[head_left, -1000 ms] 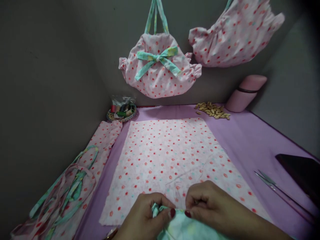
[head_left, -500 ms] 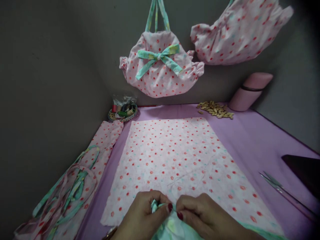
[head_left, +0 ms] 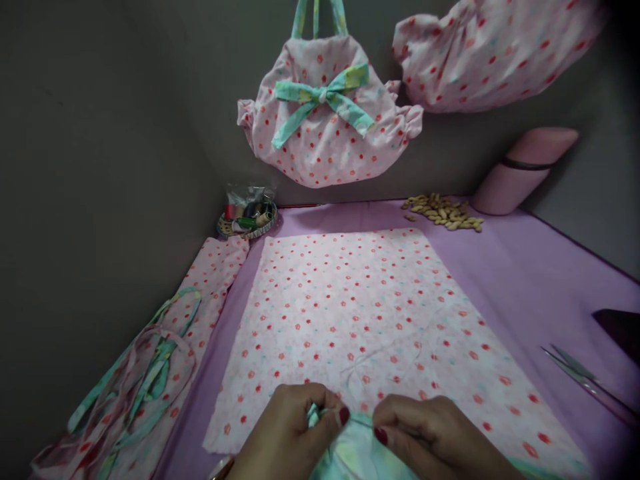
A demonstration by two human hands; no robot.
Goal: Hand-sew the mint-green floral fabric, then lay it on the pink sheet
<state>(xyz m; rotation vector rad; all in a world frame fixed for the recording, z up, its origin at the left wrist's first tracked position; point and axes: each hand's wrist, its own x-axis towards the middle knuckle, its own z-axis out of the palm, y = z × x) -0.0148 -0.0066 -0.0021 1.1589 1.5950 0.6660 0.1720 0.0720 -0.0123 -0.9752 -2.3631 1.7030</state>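
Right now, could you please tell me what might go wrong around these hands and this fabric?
The green fabric, pinched by the left hand and the right hand, could pucker if pulled unevenly. The scissors lie slightly open, so anything brushing them might get nicked. The loose straps overlap in loops and may tangle when lifted.

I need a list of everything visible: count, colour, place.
Bags: two, pink, hanging behind
Thread basket: one, multicoloured, back left
Stick: one, red, back
Peanuts: many, tan, back right
Bottle: one, pink, beside peanuts
Side cloth: count unclear, pink, left
Straps: several, green and pink, left
Spread cloth: one, pink, centre
Scissors: one, silvery, right
Unclear object: one, black, right
Table cover: one, purple, underneath
Held cloth: one, green, front
Bracelet: one, golden, left wrist
Left hand, right hand: one each, red nails, front
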